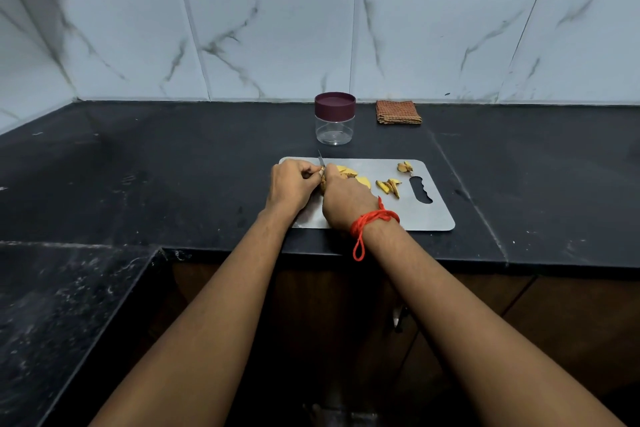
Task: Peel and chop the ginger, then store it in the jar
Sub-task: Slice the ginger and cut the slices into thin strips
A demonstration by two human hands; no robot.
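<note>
A black counter (173,167) filled the middle of the frame, a grey cutting board (426,215) at its center. Above the board stood a lidded jar (335,118), empty. The left hand (292,186) and right hand (343,201) met over the board, fingers curled around ginger (346,171) and a knife (321,160); which hand gripped which was unclear. Peelings (389,187) lay to the right.
</note>
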